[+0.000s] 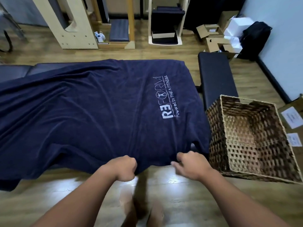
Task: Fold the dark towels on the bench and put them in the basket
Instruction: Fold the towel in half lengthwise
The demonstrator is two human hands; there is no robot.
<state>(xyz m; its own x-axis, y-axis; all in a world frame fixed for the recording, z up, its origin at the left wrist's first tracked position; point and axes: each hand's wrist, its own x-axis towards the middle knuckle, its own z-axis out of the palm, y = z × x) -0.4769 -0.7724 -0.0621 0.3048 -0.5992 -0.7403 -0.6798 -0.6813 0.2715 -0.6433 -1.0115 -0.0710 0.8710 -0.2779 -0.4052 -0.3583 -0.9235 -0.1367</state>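
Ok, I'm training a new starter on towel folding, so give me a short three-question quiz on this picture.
1. True or false: the wicker basket already holds a folded towel.
2. Where do both hands grip the dark towel? A) its far edge B) its near edge C) its printed logo
3. Fill in: the basket stands to the ____ of the towel, on the person's own side.

Key
1. False: its woven bottom shows bare.
2. B: the left hand and right hand both grip the near edge, which hangs off the bench.
3. Right.
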